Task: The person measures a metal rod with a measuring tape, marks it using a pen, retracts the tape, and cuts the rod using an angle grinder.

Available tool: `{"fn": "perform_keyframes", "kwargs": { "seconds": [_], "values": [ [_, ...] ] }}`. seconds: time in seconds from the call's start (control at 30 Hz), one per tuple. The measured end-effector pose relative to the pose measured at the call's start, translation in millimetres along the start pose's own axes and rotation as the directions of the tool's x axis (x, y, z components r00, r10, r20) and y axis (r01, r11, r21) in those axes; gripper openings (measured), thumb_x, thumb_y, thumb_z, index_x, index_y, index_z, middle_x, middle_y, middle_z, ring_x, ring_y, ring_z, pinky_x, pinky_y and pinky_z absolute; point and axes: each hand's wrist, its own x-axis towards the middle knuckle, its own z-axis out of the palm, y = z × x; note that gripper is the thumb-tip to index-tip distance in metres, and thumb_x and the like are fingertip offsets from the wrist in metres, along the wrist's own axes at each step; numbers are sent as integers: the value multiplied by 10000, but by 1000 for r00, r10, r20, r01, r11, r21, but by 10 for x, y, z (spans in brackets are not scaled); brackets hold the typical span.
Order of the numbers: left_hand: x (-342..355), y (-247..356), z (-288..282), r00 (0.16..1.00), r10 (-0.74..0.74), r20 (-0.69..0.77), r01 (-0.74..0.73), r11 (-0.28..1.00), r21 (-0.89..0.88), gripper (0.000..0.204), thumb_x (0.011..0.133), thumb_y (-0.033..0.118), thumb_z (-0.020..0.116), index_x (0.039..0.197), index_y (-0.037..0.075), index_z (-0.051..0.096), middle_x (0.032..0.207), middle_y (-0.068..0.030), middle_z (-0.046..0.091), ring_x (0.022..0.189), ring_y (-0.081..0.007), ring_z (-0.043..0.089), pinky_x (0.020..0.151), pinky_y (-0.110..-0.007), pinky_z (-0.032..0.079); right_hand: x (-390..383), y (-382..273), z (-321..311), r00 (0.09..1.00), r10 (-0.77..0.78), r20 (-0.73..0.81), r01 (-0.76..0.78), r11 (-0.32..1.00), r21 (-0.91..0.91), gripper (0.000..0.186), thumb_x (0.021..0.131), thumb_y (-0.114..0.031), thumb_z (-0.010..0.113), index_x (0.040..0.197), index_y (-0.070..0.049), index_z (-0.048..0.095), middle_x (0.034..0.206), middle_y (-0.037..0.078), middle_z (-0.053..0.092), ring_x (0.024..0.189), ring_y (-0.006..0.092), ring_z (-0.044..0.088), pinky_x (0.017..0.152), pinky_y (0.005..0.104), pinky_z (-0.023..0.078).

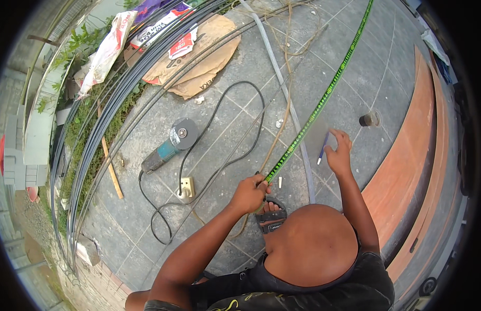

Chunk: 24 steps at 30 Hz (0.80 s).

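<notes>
Rounded knee (311, 243) — narrow green tape (331, 88)

An angle grinder (167, 150) lies near a cream socket box (187, 185).

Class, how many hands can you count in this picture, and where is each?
2. The left hand is near the picture's middle, holding the green tape measure; the right hand is farther right and higher up, holding a blue pen. No others show.
</notes>
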Motion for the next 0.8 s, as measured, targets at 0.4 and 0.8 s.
{"fn": "perform_keyframes", "kwargs": {
  "seconds": [0.4,0.8],
  "values": [
    [266,-42,103,1000,-16,21,15,998,56,227,947,224,649,1015,11,683,812,-97,681,697,-154,643,621,-325,502,397,-832,79,682,372,629,-644,-100,758,214,980,-254,660,869,-92,576,653,-25,503,548,80,466,487,245,343],
    [507,-73,142,999,-25,-44,23,998,-54,141,923,145,654,893,14,613,771,-61,654,673,-121,594,614,-297,469,-151,-1194,64,506,56,861,-863,16,506,167,949,-183,687,865,-87,580,707,-20,545,620,71,504,529,248,377]
  ]
}}
